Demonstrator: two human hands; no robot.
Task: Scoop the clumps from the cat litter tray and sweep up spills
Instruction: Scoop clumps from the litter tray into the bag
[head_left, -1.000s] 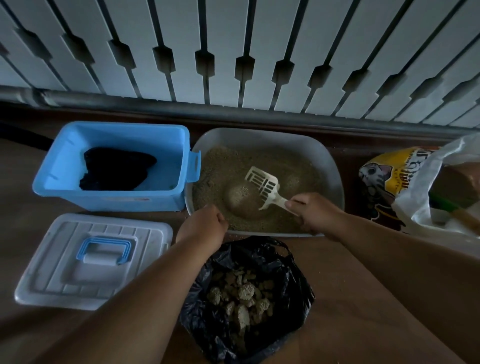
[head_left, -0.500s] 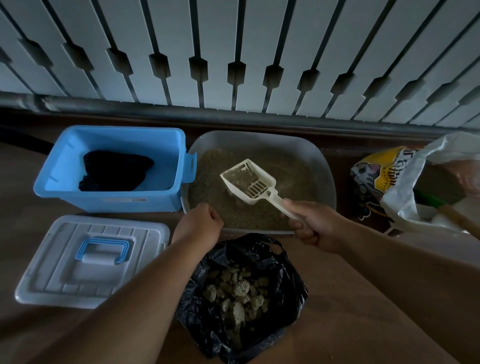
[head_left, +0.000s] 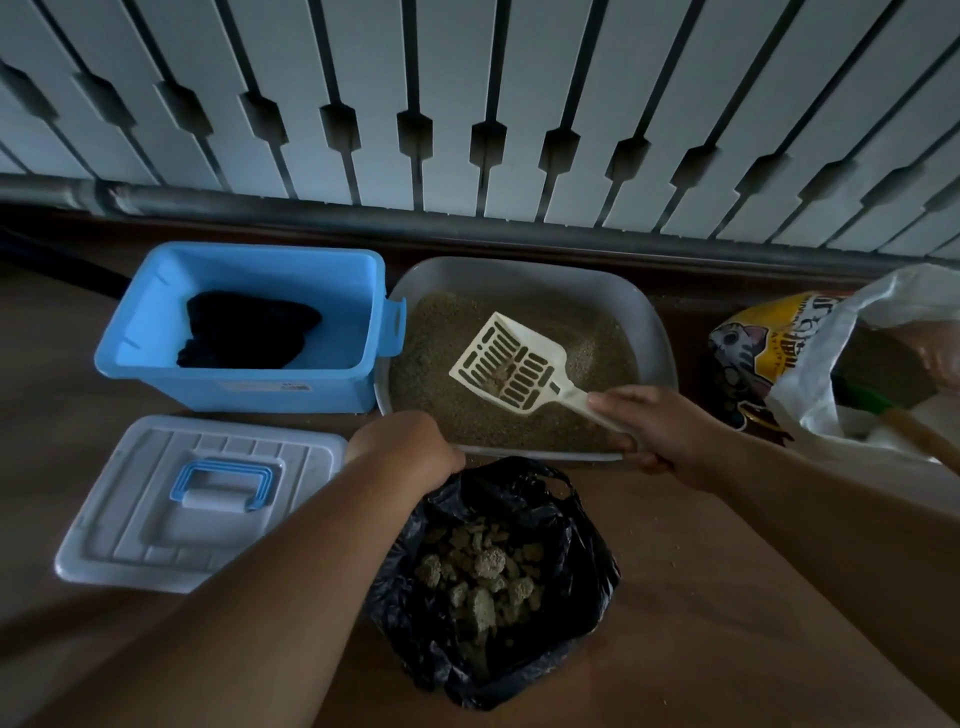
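A grey litter tray (head_left: 655, 332) full of brown litter sits on the floor by the wall. My right hand (head_left: 657, 432) grips the handle of a cream slotted scoop (head_left: 506, 362), held tilted above the litter with a little litter on its blade. My left hand (head_left: 402, 448) is curled at the tray's near rim, holding the edge of a black plastic bag (head_left: 576, 566). Several pale clumps (head_left: 480, 571) lie inside the bag, just in front of the tray.
A blue plastic box (head_left: 156, 332) with a dark cloth inside stands left of the tray, its white lid (head_left: 156, 519) with a blue handle in front of it. A yellow litter bag (head_left: 748, 358) and a white plastic bag (head_left: 852, 395) lie at the right. Grains dot the wooden floor (head_left: 670, 545).
The scoop was lifted out of the litter and is now turned with its slotted face up above the tray; my left hand stays at the bag's edge.
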